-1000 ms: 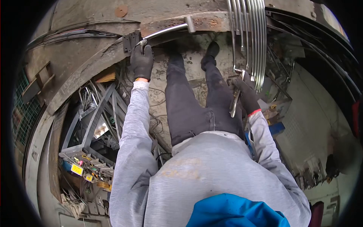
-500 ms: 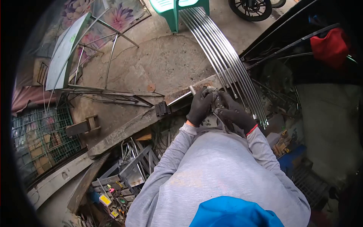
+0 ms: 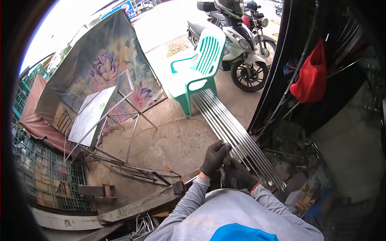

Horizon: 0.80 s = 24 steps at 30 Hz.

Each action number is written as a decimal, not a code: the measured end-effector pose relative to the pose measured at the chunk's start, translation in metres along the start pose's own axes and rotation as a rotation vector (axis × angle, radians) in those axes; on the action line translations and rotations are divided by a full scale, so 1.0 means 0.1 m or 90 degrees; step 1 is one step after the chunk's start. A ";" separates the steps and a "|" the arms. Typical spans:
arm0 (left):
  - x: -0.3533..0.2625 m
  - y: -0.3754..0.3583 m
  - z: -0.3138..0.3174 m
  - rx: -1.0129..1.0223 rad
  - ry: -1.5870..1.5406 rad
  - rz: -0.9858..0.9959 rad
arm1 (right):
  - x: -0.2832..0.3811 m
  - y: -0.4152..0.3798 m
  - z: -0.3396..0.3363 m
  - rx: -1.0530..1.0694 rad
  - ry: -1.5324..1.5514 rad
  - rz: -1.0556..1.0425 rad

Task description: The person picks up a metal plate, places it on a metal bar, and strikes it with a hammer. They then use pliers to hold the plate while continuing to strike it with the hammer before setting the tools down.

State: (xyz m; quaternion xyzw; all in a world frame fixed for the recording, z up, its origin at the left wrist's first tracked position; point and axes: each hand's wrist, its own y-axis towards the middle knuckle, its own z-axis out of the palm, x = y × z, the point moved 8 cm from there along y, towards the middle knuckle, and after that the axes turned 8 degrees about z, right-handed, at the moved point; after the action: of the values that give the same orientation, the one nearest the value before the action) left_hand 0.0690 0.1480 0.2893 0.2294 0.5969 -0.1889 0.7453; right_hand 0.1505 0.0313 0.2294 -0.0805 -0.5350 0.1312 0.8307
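Note:
My left hand [image 3: 213, 158], in a dark glove, is raised in front of my body with its fingers curled closed. Just right of it and a little lower, my right hand [image 3: 241, 173], in a dark glove with a red cuff edge, is also closed. Between them is a small dark object [image 3: 223, 176], mostly covered by the gloves; its kind cannot be made out. A row of shiny metal tubes [image 3: 229, 130] slopes down past my right hand, its far end at a green plastic chair [image 3: 187, 94].
A tilted panel [image 3: 93, 116] on a thin metal frame stands left, before a flowered sheet [image 3: 108, 68]. Nearby are a wire mesh cage [image 3: 48, 180] and a concrete ledge [image 3: 136, 207]. A motorcycle [image 3: 245, 52] is parked beyond the chair. A red cloth [image 3: 310, 76] hangs right.
My view has tilted up, bringing the whole chair, the motorcycles and the street into sight. My hands have shifted slightly, the left now higher than the right, both still closed together.

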 end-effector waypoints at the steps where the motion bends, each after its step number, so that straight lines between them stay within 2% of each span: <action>1: 0.09 -0.05 0.09 0.033 0.017 -0.006 | 0.00 0.04 -0.04 0.000 -0.002 -0.003; 3: 0.17 -0.11 0.25 0.028 0.011 -0.008 | 0.07 0.14 -0.31 -0.114 -0.005 -0.165; 4: 0.17 -0.10 0.25 -0.002 0.030 0.019 | -0.10 0.28 -0.43 -0.194 -0.138 -0.221; 5: 0.16 -0.09 0.21 -0.034 0.050 0.046 | -0.03 0.28 -0.38 -0.191 -0.139 -0.223; 6: 0.21 -0.09 0.22 0.015 0.006 -0.004 | 0.10 0.24 -0.29 -0.172 -0.101 -0.189; 10: 0.05 -0.12 0.18 -0.003 -0.107 -0.031 | 0.32 0.14 -0.21 -0.147 -0.060 -0.095; 11: 0.13 -0.16 0.12 -0.024 -0.161 -0.087 | 0.31 0.14 -0.28 -0.145 -0.060 -0.096; 12: 0.23 -0.20 0.07 -0.044 -0.215 -0.143 | 0.33 0.12 -0.44 -0.211 -0.102 -0.117; 13: 0.28 -0.20 0.02 -0.045 -0.214 -0.142 | 0.36 0.10 -0.56 -0.276 -0.145 -0.138; 14: 0.30 -0.20 -0.07 -0.039 -0.114 -0.086 | 0.66 -0.06 -0.44 -0.323 -0.115 -0.147; 15: 0.30 -0.22 -0.13 -0.034 -0.015 -0.031 | 0.67 -0.03 -0.50 -0.321 -0.115 -0.146; 16: 0.35 -0.32 -0.09 0.034 0.003 -0.031 | 0.62 0.01 -0.62 -0.284 0.071 -0.162; 17: 0.45 -0.40 -0.07 0.032 0.004 -0.030 | 0.59 0.06 -0.69 -0.243 0.256 -0.174; 18: 0.56 -0.47 0.05 0.095 0.078 -0.014 | 1.05 -0.06 -0.25 -0.288 0.388 -0.148; 19: 0.63 -0.52 0.18 0.158 0.152 0.001 | 1.03 -0.04 -0.30 -0.288 0.390 -0.145; 20: 0.64 -0.53 0.24 0.156 0.153 -0.002 | 1.02 0.01 -0.37 -0.247 0.355 -0.174; 22: 0.71 -0.59 0.29 0.172 0.263 -0.114 | 0.95 0.16 -0.55 -0.203 0.278 -0.219; 24: 0.42 -0.58 0.29 0.163 0.268 -0.092 | 1.06 0.11 -0.64 -0.209 0.254 -0.204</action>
State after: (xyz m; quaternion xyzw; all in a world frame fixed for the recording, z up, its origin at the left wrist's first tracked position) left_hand 0.0695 0.0833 0.2474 0.3129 0.7250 -0.2638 0.5540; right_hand 0.2493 0.0747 0.2918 -0.1524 -0.3816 -0.1084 0.9052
